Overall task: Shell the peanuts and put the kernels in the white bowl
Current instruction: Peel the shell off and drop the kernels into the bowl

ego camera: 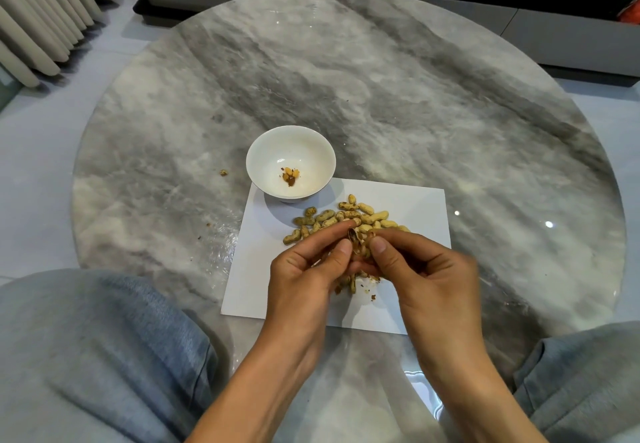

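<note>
A cracked shell (358, 243) is pinched between both thumbs, left hand (304, 269) and right hand (420, 269), right over the paper (408, 221) so crumbs get caught. The peanuts (346, 219) are piled just beside the bowl (291, 141), where a few kernels (290, 176) are already dropped.

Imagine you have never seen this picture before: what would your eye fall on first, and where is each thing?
First, the two hands, left hand and right hand, meeting low in the middle and pulling apart a cracked peanut shell. Just beyond them a pile of peanuts lies on a white sheet of paper. Behind the pile, the white bowl holds a few kernels on the round marble table.
</note>
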The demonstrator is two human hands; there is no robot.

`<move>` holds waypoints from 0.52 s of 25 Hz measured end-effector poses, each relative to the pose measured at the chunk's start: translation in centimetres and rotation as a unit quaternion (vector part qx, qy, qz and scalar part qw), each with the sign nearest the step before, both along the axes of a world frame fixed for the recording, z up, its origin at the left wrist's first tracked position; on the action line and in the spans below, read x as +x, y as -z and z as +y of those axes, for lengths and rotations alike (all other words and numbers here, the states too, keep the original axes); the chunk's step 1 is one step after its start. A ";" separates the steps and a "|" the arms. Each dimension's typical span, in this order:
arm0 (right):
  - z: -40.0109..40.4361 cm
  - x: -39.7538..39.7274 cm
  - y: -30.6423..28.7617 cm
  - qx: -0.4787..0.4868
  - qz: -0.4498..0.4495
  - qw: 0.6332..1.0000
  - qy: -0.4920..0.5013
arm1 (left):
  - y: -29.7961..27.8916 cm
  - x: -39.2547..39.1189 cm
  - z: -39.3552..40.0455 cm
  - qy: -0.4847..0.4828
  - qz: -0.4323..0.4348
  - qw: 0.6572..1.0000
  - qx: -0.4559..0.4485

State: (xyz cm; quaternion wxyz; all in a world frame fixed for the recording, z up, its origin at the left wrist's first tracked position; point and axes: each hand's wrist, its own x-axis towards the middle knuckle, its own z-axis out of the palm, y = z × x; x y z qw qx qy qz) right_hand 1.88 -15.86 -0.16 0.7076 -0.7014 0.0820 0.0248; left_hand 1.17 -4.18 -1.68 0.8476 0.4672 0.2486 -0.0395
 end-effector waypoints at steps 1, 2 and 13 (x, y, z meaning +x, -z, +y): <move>0.0 -0.2 0.3 -0.087 -0.069 0.994 -0.014 | -0.1 0.0 0.1 -0.007 0.018 0.998 -0.052; 0.0 -0.3 0.7 -0.191 -0.153 0.969 -0.034 | -0.3 0.0 0.1 -0.008 0.031 0.994 -0.106; -0.1 -0.1 1.4 -0.242 -0.175 0.952 -0.061 | -0.7 0.0 0.5 -0.003 0.087 0.974 -0.208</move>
